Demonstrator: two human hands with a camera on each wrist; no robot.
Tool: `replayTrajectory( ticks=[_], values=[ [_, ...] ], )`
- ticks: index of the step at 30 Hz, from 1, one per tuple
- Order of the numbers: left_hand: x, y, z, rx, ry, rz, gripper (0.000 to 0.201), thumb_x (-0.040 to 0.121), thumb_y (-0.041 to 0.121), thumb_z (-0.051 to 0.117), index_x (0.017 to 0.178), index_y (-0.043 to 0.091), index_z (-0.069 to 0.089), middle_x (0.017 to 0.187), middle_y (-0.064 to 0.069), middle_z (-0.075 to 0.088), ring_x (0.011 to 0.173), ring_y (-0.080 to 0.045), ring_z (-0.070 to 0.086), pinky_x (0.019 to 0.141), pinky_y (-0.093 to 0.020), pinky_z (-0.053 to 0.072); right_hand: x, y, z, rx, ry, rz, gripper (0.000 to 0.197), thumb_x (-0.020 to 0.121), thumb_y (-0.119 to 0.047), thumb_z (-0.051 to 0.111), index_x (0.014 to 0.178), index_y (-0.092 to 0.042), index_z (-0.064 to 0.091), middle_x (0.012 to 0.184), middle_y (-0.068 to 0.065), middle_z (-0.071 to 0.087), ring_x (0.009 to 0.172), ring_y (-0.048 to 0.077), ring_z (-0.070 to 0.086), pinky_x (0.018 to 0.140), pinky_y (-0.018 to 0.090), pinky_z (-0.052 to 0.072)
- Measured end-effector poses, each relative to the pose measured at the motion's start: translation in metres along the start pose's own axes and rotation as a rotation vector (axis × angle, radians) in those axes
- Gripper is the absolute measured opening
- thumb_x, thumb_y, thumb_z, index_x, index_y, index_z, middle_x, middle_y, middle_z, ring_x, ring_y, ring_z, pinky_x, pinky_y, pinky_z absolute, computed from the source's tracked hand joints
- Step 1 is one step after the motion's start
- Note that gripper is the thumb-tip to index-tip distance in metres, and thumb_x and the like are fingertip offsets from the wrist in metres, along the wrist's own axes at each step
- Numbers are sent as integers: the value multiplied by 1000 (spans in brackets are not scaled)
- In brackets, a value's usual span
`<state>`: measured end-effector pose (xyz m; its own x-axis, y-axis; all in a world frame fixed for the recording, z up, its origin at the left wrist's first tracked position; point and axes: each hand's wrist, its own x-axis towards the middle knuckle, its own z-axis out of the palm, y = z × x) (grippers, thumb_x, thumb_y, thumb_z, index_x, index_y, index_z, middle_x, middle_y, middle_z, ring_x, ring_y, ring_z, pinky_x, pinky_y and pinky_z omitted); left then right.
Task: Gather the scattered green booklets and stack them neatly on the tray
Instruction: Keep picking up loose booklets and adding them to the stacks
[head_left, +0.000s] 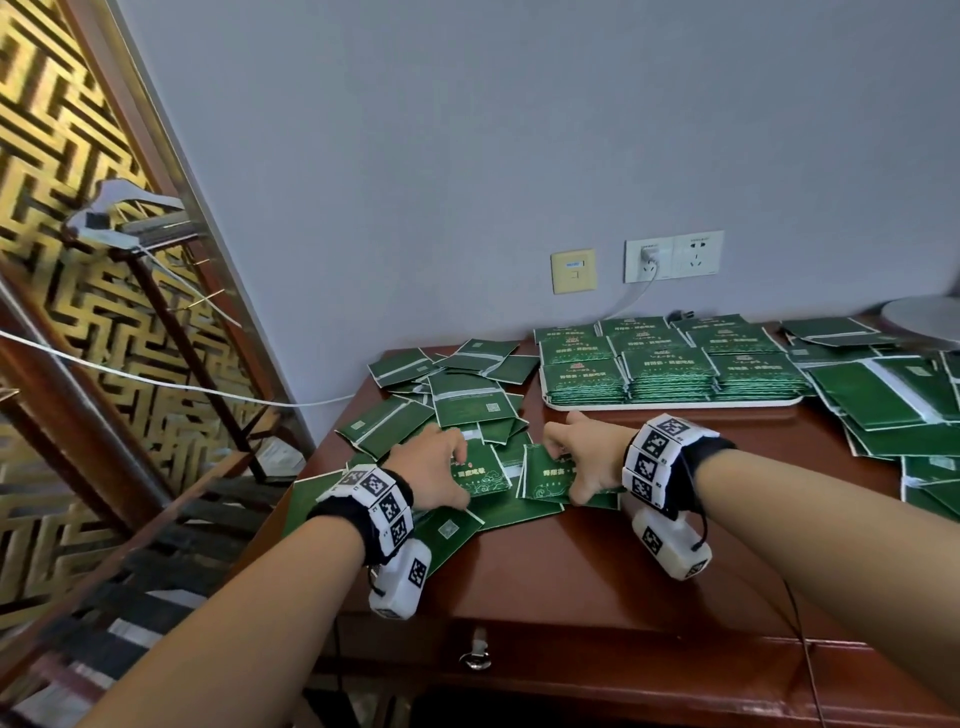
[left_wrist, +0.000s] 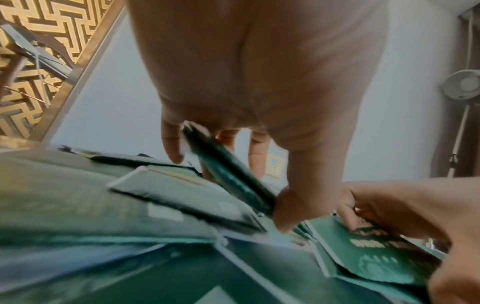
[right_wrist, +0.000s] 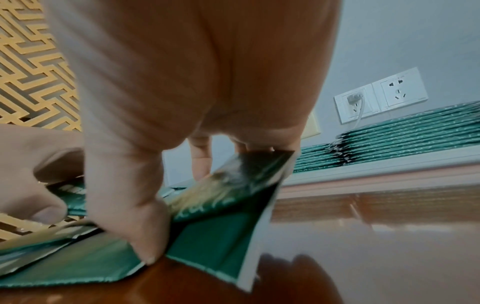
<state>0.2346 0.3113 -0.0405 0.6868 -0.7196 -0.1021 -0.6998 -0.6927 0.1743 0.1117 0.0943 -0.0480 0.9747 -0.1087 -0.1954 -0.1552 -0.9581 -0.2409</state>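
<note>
Green booklets (head_left: 457, 400) lie scattered over the left part of the brown desk, and more (head_left: 883, 405) spread at the right. A white tray (head_left: 675, 404) at the back holds neat rows of stacked booklets (head_left: 667, 364). My left hand (head_left: 434, 470) grips a small bunch of booklets (left_wrist: 228, 174) between thumb and fingers, tilted up off the pile. My right hand (head_left: 576, 460) pinches another booklet (right_wrist: 233, 185) with thumb below and fingers above, lifting its edge from the desk. Both hands sit close together over the near pile.
The desk (head_left: 597, 561) has bare wood in front of the tray. Wall sockets (head_left: 672, 255) with a plugged white cable sit behind the tray. A grey round base (head_left: 922, 317) stands at the far right. A gold lattice screen (head_left: 67, 208) and a stand are at the left.
</note>
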Motion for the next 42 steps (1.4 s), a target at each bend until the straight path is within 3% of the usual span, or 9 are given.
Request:
replayTrajectory(
  ticks=[5, 9, 12, 16, 20, 24, 28, 34, 42],
  values=[
    [20, 20, -20, -115, 23, 14, 46, 62, 33, 77, 98, 30, 48, 108, 5, 41, 82, -15, 55, 81, -37, 48, -6, 16, -20, 8, 25, -3, 70, 56, -32, 89, 104, -22, 38, 104, 1, 36, 76, 18, 50, 60, 31, 47],
    [48, 41, -34, -134, 15, 54, 55, 62, 31, 82, 103, 29, 45, 108, 4, 39, 79, -12, 53, 64, -30, 44, -11, 41, -46, -19, 50, 12, 69, 57, -24, 86, 104, -22, 36, 106, 2, 34, 68, 18, 50, 61, 39, 52],
    [75, 59, -44, -137, 16, 87, 58, 60, 27, 81, 105, 28, 44, 112, 2, 38, 76, -13, 51, 66, -32, 48, -12, 66, -68, -5, 72, 38, 67, 59, -20, 84, 105, -23, 36, 103, 1, 33, 65, 17, 50, 55, 34, 49],
    [118, 81, -57, -182, 55, 124, 53, 64, 23, 80, 104, 23, 46, 114, -2, 39, 72, -15, 49, 58, -29, 40, -4, 103, -97, 41, 147, 69, 62, 60, -25, 81, 104, -24, 37, 102, 1, 37, 69, 17, 51, 56, 31, 45],
    [164, 94, -67, -209, 116, 138, 46, 65, 26, 77, 101, 24, 48, 113, -2, 43, 83, -18, 51, 68, -28, 42, 13, 139, -120, 113, 232, 94, 50, 63, -22, 78, 101, -19, 45, 102, 1, 44, 81, 19, 52, 69, 33, 47],
    [214, 101, -70, -177, 140, 96, 41, 64, 33, 73, 99, 29, 51, 108, 5, 49, 99, -19, 51, 91, -38, 44, 39, 177, -138, 101, 228, 141, 44, 65, -26, 77, 98, -22, 50, 96, -5, 51, 88, 18, 55, 75, 32, 48],
    [256, 104, -66, -163, 118, 73, 38, 67, 32, 71, 100, 32, 52, 96, 10, 51, 92, -19, 52, 92, -40, 44, 71, 206, -149, 52, 225, 181, 42, 69, -31, 79, 98, -25, 49, 98, -3, 56, 90, 19, 56, 81, 33, 49],
    [304, 107, -53, -153, 89, 77, 39, 74, 27, 70, 109, 30, 53, 118, 4, 48, 111, -20, 46, 101, -46, 37, 113, 233, -155, 47, 237, 223, 36, 75, -23, 79, 100, -23, 53, 108, -1, 53, 99, 18, 54, 92, 31, 45],
    [343, 104, -41, -180, 24, 125, 38, 76, 27, 69, 109, 35, 50, 122, 2, 48, 115, -21, 47, 102, -47, 38, 148, 247, -154, -5, 158, 227, 42, 77, -24, 78, 113, -19, 56, 118, 1, 56, 107, 20, 53, 95, 33, 43]
  ],
)
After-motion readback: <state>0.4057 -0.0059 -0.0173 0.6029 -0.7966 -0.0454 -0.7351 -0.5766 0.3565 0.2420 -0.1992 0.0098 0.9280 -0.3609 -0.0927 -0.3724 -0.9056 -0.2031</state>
